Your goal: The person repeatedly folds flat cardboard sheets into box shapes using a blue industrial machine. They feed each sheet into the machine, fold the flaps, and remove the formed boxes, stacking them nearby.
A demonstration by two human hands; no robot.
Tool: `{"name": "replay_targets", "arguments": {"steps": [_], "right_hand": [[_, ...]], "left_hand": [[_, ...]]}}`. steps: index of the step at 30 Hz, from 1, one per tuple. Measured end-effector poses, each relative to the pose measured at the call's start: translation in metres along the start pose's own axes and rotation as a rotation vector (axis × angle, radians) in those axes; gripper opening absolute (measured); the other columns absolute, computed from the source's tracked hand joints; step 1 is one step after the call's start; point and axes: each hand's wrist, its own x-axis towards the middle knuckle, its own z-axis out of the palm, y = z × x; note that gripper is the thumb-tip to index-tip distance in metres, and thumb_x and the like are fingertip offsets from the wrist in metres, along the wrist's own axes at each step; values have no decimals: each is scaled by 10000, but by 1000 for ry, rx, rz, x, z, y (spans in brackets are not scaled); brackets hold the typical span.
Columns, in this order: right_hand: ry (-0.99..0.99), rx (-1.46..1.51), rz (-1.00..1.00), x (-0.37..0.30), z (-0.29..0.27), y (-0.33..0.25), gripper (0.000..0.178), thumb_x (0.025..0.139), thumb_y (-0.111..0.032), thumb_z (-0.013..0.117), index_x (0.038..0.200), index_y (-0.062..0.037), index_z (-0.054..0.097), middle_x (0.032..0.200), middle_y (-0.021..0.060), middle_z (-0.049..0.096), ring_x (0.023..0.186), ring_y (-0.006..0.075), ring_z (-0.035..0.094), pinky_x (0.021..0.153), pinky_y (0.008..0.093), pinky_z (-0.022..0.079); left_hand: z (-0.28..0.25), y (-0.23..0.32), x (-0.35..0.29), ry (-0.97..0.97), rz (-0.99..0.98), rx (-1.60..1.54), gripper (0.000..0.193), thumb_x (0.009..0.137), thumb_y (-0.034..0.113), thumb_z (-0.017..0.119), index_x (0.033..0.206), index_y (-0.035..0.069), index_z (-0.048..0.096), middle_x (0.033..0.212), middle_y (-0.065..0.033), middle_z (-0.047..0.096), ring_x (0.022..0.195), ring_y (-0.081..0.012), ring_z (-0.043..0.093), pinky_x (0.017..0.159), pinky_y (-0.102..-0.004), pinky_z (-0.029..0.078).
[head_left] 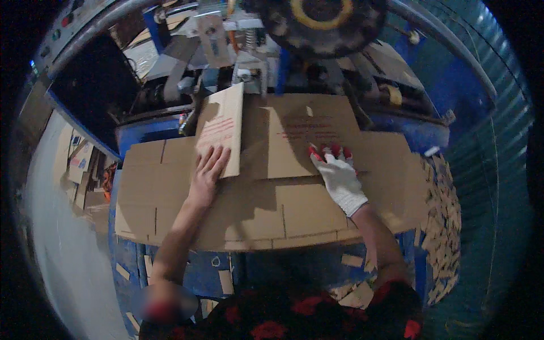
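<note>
A flattened cardboard box (309, 122) with red print lies before the machine. Its left panel (222, 122), lighter and also printed in red, is raised at an angle and casts a shadow to its right. My bare left hand (209, 170) rests on the lower part of that panel, its fingers stretched out. In a white glove with red fingertips, my right hand (339, 177) lies over the box's lower right part, fingers spread. Beneath both is a wide slotted cardboard sheet (238, 221) that reaches past the box on either side.
Beyond the cardboard stands a machine with a big dark wheel (323, 25), a metal bracket (212, 39) and blue side panels. Cardboard scraps (442, 226) are heaped at the right, near a green corrugated wall (481, 187). More offcuts lie on the blue surface (198, 269) nearer me.
</note>
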Motion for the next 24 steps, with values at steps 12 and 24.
{"name": "replay_targets", "arguments": {"steps": [12, 24], "right_hand": [[215, 138, 256, 170, 42, 82, 412, 853, -196, 591, 1252, -100, 553, 1033, 169, 630, 800, 339, 654, 663, 440, 535], [21, 243, 336, -180, 1, 47, 632, 748, -404, 694, 1286, -111, 540, 1364, 144, 461, 1311, 363, 355, 1114, 500, 216]], "left_hand": [[49, -41, 149, 81, -368, -63, 595, 809, 71, 536, 1382, 63, 376, 1362, -192, 423, 1253, -396, 403, 993, -422, 408], [-114, -124, -207, -302, -679, 583, 592, 802, 463, 662, 1177, 13, 575, 1189, -203, 587, 1114, -369, 549, 926, -435, 435]]}}
